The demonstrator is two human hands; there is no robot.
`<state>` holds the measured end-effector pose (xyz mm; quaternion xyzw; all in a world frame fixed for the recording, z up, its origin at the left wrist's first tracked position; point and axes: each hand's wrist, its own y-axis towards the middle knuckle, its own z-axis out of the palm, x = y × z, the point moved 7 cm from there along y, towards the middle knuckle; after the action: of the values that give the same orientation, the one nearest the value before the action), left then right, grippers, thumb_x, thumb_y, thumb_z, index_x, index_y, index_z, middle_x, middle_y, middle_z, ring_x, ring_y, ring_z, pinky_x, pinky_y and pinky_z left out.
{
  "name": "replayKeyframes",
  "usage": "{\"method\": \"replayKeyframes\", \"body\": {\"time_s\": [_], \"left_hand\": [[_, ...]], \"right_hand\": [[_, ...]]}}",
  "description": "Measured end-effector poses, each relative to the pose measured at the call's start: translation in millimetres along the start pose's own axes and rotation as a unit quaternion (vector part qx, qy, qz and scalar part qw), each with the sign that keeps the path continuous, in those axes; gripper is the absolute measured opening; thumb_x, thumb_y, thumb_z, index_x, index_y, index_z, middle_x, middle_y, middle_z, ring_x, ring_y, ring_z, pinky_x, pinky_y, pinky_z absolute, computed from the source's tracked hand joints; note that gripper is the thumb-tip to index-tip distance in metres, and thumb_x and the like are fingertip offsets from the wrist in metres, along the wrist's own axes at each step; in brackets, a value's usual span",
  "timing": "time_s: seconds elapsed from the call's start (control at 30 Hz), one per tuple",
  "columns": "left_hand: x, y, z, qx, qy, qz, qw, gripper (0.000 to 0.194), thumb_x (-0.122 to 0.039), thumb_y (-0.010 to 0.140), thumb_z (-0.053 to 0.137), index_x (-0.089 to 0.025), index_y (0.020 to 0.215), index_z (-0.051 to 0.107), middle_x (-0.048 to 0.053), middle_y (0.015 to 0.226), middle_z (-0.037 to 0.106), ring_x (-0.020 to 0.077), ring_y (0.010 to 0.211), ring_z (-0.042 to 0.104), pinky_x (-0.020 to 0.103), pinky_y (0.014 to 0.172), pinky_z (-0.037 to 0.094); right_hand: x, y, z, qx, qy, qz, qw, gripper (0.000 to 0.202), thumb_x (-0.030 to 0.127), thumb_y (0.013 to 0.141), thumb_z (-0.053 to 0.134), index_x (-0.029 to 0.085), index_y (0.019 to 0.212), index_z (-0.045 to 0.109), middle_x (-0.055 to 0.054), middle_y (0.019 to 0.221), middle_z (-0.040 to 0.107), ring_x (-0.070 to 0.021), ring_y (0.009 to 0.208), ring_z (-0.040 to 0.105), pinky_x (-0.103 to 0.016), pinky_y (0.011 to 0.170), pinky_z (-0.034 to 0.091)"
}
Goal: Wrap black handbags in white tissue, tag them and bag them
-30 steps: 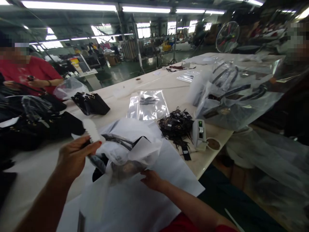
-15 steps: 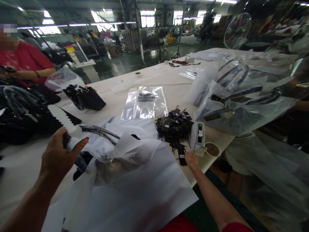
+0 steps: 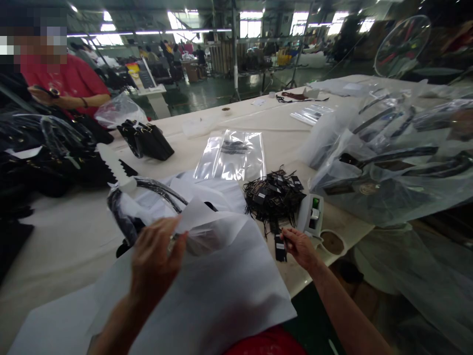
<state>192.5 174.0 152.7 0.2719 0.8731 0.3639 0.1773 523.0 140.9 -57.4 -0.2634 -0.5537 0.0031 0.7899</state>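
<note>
In front of me a handbag lies wrapped in white tissue paper, its plastic-wrapped handles sticking out. A white notched strip stands by the handles. My left hand is over the bag's near side, fingers and thumb curled together at the paper's edge. Something small and shiny shows between them, too blurred to name. My right hand pinches a black hang tag at its upper end, just below a heap of black hang tags with strings.
A white tape dispenser and a tape roll sit right of the tags. Clear plastic bags lie behind. Plastic-covered handbags stand at the right, a small black bag at the left. A person in red works at far left.
My left hand has moved right and down, from beside the white strip to the paper's edge, its fingers closing. My right hand has drawn the tag slightly down. The view has swung left.
</note>
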Motion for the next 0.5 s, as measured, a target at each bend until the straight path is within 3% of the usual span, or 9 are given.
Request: {"method": "replayKeyframes", "body": {"time_s": [0.07, 0.13, 0.23, 0.3, 0.37, 0.43, 0.5], "left_hand": [[-42.2, -17.4, 35.2, 0.105, -0.185, -0.063, 0.975, 0.021, -0.021, 0.084, 0.055, -0.018, 0.103, 0.062, 0.006, 0.095, 0.067, 0.0179, 0.091, 0.062, 0.029, 0.081, 0.052], [-81.4, -39.1, 75.0, 0.22, -0.323, -0.135, 0.91, 0.019, -0.023, 0.081, 0.058, -0.018, 0.098, 0.065, 0.007, 0.094, 0.067, 0.0188, 0.089, 0.062, 0.03, 0.079, 0.052], [-114.0, -70.0, 117.5, 0.309, -0.426, -0.28, 0.803, 0.029, -0.028, 0.069, 0.069, -0.018, 0.097, 0.065, 0.008, 0.097, 0.067, 0.0217, 0.09, 0.061, 0.031, 0.077, 0.05], [-120.1, -85.3, 132.3, 0.31, -0.479, -0.376, 0.73, 0.028, -0.03, 0.066, 0.068, -0.016, 0.091, 0.065, 0.007, 0.092, 0.067, 0.0212, 0.085, 0.06, 0.03, 0.073, 0.048], [-117.1, -95.5, 137.7, 0.27, -0.525, -0.452, 0.668, 0.02, -0.032, 0.068, 0.063, -0.015, 0.079, 0.064, 0.005, 0.079, 0.066, 0.0183, 0.076, 0.059, 0.028, 0.068, 0.045], [-108.9, -102.3, 136.4, 0.225, -0.544, -0.5, 0.635, 0.019, -0.034, 0.069, 0.061, -0.015, 0.069, 0.062, 0.002, 0.068, 0.063, 0.015, 0.066, 0.055, 0.026, 0.064, 0.042], [-99.2, -107.9, 131.0, 0.195, -0.536, -0.53, 0.628, 0.023, -0.037, 0.068, 0.063, -0.015, 0.063, 0.061, 0.0, 0.061, 0.059, 0.0127, 0.061, 0.05, 0.025, 0.06, 0.038]], "right_hand": [[4.0, -12.1, 19.3, 0.044, 0.019, 0.027, 0.998, 0.04, 0.048, 0.053, 0.079, 0.015, 0.062, 0.058, 0.003, 0.055, 0.057, -0.0015, 0.037, 0.03, -0.017, 0.036, 0.024], [3.8, -26.1, 41.7, 0.094, 0.039, 0.059, 0.993, 0.038, 0.047, 0.057, 0.079, 0.015, 0.06, 0.06, 0.006, 0.046, 0.049, -0.0014, 0.036, 0.028, -0.017, 0.037, 0.023], [-0.4, -45.5, 70.9, 0.136, 0.056, 0.086, 0.985, 0.036, 0.046, 0.058, 0.079, 0.015, 0.06, 0.062, 0.007, 0.041, 0.043, -0.0018, 0.037, 0.029, -0.017, 0.037, 0.02], [-5.4, -54.2, 84.4, 0.136, 0.065, 0.099, 0.984, 0.036, 0.044, 0.054, 0.082, 0.015, 0.06, 0.062, 0.006, 0.043, 0.045, -0.002, 0.038, 0.031, -0.017, 0.038, 0.021], [-11.8, -60.1, 95.1, 0.132, 0.072, 0.119, 0.981, 0.038, 0.042, 0.049, 0.085, 0.015, 0.058, 0.06, 0.007, 0.043, 0.045, -0.0019, 0.038, 0.031, -0.017, 0.038, 0.02], [-17.3, -64.0, 105.0, 0.138, 0.076, 0.142, 0.977, 0.04, 0.041, 0.045, 0.086, 0.015, 0.056, 0.058, 0.008, 0.042, 0.043, -0.0014, 0.038, 0.029, -0.018, 0.038, 0.018], [-20.3, -65.6, 114.1, 0.153, 0.071, 0.15, 0.974, 0.041, 0.043, 0.044, 0.086, 0.015, 0.056, 0.058, 0.008, 0.041, 0.04, -0.001, 0.037, 0.026, -0.018, 0.039, 0.015]]}}
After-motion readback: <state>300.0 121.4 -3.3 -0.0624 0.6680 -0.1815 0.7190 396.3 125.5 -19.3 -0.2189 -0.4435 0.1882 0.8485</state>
